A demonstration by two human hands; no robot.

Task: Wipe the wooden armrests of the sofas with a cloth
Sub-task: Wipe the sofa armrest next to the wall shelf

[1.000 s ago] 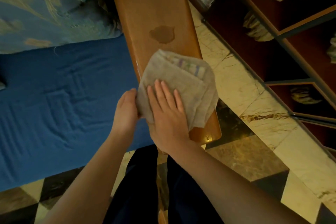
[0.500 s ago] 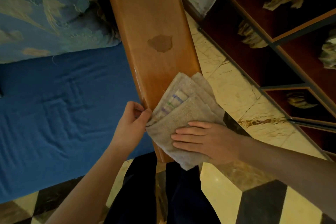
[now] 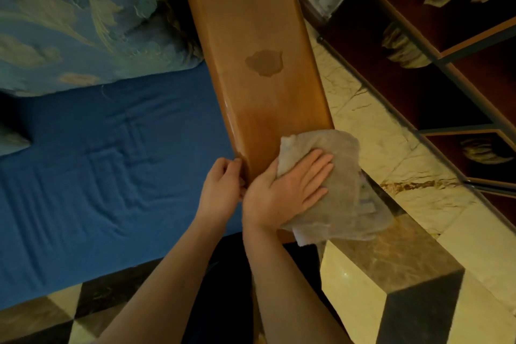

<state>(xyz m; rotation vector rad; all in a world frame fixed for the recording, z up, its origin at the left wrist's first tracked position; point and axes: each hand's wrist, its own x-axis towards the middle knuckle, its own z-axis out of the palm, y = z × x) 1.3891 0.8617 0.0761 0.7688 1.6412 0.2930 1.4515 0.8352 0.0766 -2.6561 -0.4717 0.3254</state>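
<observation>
Cloth (image 3: 343, 184), a crumpled beige rag, lies on the near end of the wooden armrest (image 3: 259, 36) and hangs over its edge toward four o'clock, above the marble floor (image 3: 371, 126). The right hand (image 3: 287, 190) presses flat on the cloth, fingers spread and pointing toward two o'clock. The left hand (image 3: 220, 190), loosely curled with nothing in it, touches the armrest's edge at nine o'clock from the right hand. A dark blotch (image 3: 264, 62) marks the wood at twelve o'clock from the cloth. The blue seat cushion (image 3: 111, 162) lies at nine o'clock, with a patterned pillow (image 3: 83, 14) at eleven o'clock.
</observation>
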